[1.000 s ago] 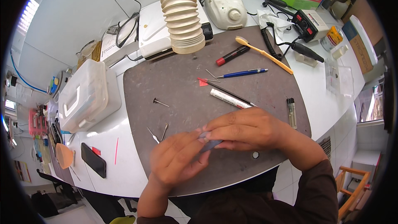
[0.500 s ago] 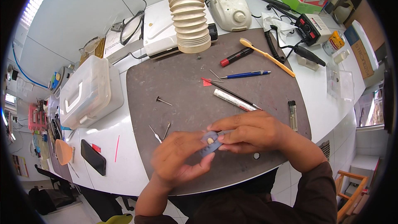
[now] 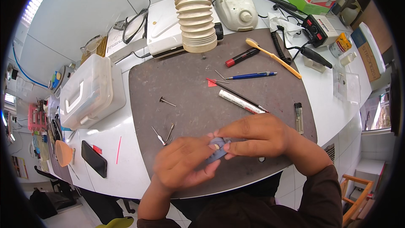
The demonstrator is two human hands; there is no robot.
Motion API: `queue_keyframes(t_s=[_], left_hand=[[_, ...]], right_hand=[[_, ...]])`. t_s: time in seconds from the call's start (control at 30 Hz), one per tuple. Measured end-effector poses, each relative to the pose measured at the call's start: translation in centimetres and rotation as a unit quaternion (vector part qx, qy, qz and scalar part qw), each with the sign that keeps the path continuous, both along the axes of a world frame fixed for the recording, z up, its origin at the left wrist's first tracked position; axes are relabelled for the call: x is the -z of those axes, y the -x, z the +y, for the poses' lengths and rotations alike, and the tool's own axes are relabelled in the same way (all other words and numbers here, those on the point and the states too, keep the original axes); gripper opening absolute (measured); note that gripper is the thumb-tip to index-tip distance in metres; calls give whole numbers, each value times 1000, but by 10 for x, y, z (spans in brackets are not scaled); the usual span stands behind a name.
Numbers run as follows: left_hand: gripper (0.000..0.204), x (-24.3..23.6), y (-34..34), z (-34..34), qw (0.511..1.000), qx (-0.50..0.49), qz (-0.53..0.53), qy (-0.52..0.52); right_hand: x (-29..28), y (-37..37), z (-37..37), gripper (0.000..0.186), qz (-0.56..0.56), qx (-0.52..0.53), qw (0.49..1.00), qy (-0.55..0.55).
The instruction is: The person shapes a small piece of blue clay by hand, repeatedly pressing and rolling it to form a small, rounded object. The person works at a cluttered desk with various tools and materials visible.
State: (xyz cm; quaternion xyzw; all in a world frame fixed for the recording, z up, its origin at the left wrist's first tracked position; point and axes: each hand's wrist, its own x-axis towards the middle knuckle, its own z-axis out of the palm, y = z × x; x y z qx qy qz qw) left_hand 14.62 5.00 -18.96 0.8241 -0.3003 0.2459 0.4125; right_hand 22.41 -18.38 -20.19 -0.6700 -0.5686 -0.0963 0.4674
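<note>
Between my two hands, low over the front of the grey-brown mat (image 3: 177,80), is a small grey-blue moulded piece (image 3: 215,155) with a tiny cream piece (image 3: 217,146) on it, like a tooth on a dental model. My left hand (image 3: 181,160) grips it from the left, fingertips partly covering it. My right hand (image 3: 257,137) holds it from the right with thumb and fingers closed round it. Two small rotary bits (image 3: 159,137) lie beside my left fingers. A white marker (image 3: 240,101) and a thin dark brush (image 3: 238,94) lie just beyond my right hand.
A translucent case (image 3: 90,93), a black phone (image 3: 93,158) and an orange rubber bowl (image 3: 63,152) sit left. Behind are a ribbed hose (image 3: 194,17) and white machine (image 3: 236,10). Toothbrush (image 3: 274,59), blue pencil (image 3: 251,76), slim glass vial (image 3: 298,118) and control box (image 3: 318,29) lie right.
The grey-blue piece, mostly hidden a second ago, showed its cream part half a second ago; now my left fingertips partly cover it again. Both hands shifted slightly right. The view moved a little.
</note>
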Motion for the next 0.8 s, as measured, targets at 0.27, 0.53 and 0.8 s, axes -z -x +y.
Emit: queue_keyframes(t_s=[0.27, 0.53, 0.8], left_hand=[[39, 1, 1, 0, 999, -5, -32, -13], [54, 0, 6, -1, 993, -46, -66, -86], [45, 3, 5, -1, 995, -21, -90, -45]], right_hand=[[2, 0, 2, 25, 8, 3, 1000, -22], [1, 0, 5, 27, 3, 19, 999, -31], [0, -1, 5, 25, -14, 27, 999, -22]])
